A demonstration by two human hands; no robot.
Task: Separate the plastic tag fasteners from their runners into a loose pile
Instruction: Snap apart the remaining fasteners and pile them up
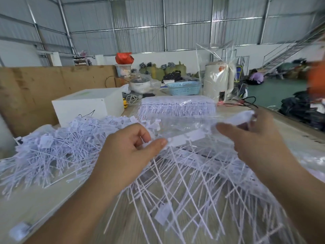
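**Fastener strip held between both hands above the surface**

A strip of tag fasteners (186, 136) is pinched at its white runner by the left hand (130, 152), thumb against curled fingers, and gripped at the other end by the right hand (253, 136). Its thin stems are fanned downward over the surface (44, 199). To the left a loose pile (58, 148) is spread. Farther back, a bagged bundle of strips (177, 107) and a white box (89, 104) are seen.

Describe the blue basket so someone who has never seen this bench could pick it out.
Start at the tall cream kettle under clear plastic wrap at the far end of the table. Directly to its left sits the basket. It is the only light-blue thing there, shallow, with latticed sides.
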